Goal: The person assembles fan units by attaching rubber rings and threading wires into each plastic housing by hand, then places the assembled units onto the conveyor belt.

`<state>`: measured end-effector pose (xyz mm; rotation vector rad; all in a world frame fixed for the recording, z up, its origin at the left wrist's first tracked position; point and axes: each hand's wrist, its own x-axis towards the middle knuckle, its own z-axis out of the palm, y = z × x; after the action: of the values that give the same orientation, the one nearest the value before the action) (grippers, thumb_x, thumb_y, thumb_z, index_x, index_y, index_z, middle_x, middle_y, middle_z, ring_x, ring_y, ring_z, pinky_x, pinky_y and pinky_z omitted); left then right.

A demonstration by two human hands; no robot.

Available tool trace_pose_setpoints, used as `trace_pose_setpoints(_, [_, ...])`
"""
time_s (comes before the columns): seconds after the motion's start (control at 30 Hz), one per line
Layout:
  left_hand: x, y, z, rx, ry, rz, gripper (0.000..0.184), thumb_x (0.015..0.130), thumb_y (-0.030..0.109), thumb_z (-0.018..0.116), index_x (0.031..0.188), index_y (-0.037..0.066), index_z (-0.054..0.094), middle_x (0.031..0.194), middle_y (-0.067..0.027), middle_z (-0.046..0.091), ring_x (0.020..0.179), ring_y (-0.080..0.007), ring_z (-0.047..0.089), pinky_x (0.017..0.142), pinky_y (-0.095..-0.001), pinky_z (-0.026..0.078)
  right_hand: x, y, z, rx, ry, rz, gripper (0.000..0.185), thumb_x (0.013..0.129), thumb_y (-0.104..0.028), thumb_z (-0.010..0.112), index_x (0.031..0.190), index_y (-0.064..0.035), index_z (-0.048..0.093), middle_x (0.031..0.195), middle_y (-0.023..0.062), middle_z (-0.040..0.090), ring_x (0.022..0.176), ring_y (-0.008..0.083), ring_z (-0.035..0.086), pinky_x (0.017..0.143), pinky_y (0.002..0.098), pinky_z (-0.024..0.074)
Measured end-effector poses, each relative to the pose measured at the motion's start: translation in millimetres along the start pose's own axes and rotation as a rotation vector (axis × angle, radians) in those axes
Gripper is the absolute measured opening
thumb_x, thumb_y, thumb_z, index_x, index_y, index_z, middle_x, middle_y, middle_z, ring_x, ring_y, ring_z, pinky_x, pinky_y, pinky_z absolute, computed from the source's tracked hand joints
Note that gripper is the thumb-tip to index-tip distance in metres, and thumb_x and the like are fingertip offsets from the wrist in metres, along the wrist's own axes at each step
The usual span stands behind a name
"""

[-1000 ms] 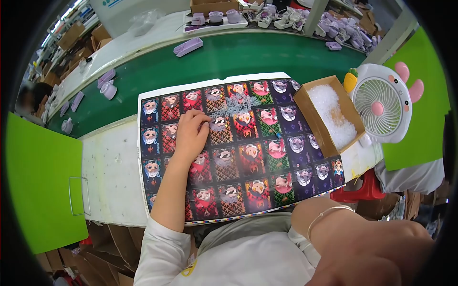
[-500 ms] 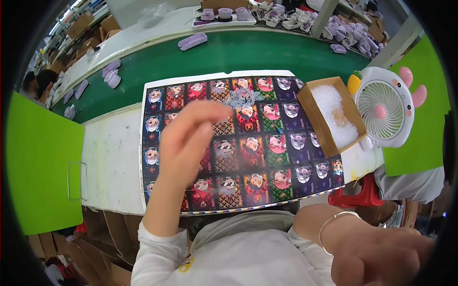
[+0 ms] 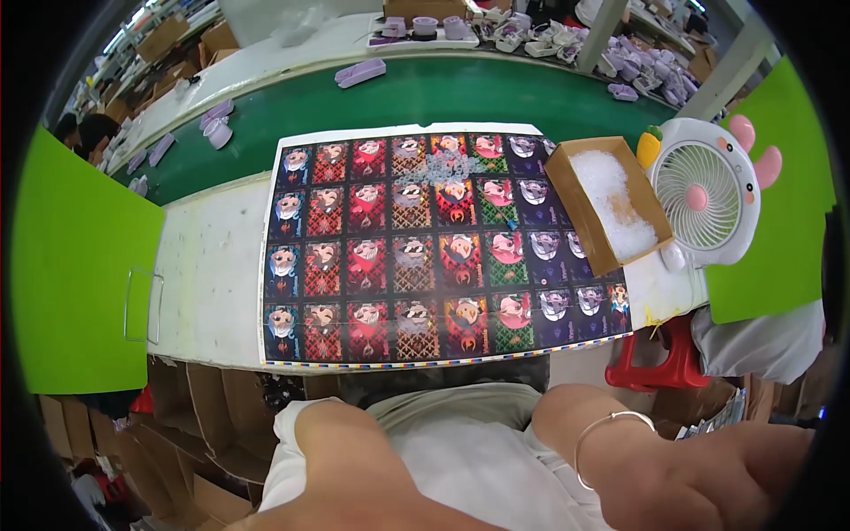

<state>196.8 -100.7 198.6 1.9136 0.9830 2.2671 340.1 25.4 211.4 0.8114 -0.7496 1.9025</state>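
My left hand is raised close to the camera at the bottom edge, its fingers out of sight. At the lower right, my right hand is also near the lens, below a bracelet on the wrist; its fingers are not clear. Neither hand touches the bench. In front of me lies a printed sheet with rows of cartoon character cards. Small clear pieces are gathered on its far part, with a small blue-tipped item nearer me.
A cardboard box of whitish, translucent pieces overlaps the sheet's right side, beside a white rabbit-eared fan. Beyond runs a green conveyor belt carrying lilac plastic parts. Green panels flank the bench. A red stool stands below.
My left hand has left the space over the sheet and come back toward the camera, uncovering the cards. My right hand has stayed low at the right. The view has shifted slightly.
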Motion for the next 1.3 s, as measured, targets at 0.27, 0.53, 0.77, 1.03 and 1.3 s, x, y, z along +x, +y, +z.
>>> trace_pose_setpoints(0.27, [-3, 14, -3, -0.079, 0.018, 0.095, 0.025, 0.094, 0.011, 0.054, 0.107, -0.004, 0.069, 0.115, -0.0184, 0.068, 0.114, -0.034, 0.06, 0.102, -0.047, 0.042, 0, -19, 27, 0.208, 0.029, 0.08, 0.027, 0.091, 0.016, 0.046, 0.096, 0.0046, 0.07, 0.107, 0.0162, 0.069, 0.098, 0.0275, 0.07, 0.094, 0.0349, 0.0581])
trace_pose_setpoints(0.53, [9, 52, -55, -0.451, -0.106, 0.332, 0.028, 0.093, 0.012, 0.055, 0.111, -0.004, 0.07, 0.119, -0.0175, 0.068, 0.119, -0.0355, 0.058, 0.109, -0.0504, 0.039, 11, -20, 32, 0.062, -0.037, -0.158, 0.017, 0.086, 0.013, 0.059, 0.096, 0.0044, 0.071, 0.103, 0.0131, 0.07, 0.097, 0.0228, 0.07, 0.096, 0.0322, 0.0581])
trace_pose_setpoints(0.77, [10, 52, -52, -0.784, 0.055, 0.695, 0.028, 0.092, 0.012, 0.057, 0.109, -0.005, 0.072, 0.121, -0.0174, 0.068, 0.12, -0.0373, 0.06, 0.112, -0.0528, 0.039, -4, -47, 44, -0.357, -0.161, -0.534, 0.02, 0.086, 0.004, 0.058, 0.101, 0.0033, 0.071, 0.108, 0.0116, 0.07, 0.106, 0.022, 0.067, 0.1, 0.0351, 0.0523])
trace_pose_setpoints(1.03, [16, 27, -44, -0.389, 0.555, 0.168, 0.016, 0.077, 0.007, 0.065, 0.064, 0.013, 0.058, 0.082, 0.0076, 0.063, 0.082, -0.014, 0.054, 0.085, -0.0328, 0.037, 24, 34, 18, 0.061, 0.112, -0.778, 0.018, 0.095, -0.013, 0.059, 0.109, -0.0128, 0.07, 0.11, 0.001, 0.069, 0.112, 0.0176, 0.058, 0.099, 0.0284, 0.0429])
trace_pose_setpoints(1.3, [8, 17, -24, 0.106, -0.025, -0.105, 0.024, 0.097, 0.029, 0.057, 0.117, 0.017, 0.064, 0.127, 0.0037, 0.055, 0.117, -0.0245, 0.048, 0.095, -0.0478, 0.044, -3, -9, 33, -0.526, 0.249, 0.365, 0.008, 0.091, -0.016, 0.063, 0.092, -0.0076, 0.065, 0.098, 0.0047, 0.067, 0.088, 0.0214, 0.062, 0.074, 0.0279, 0.046])
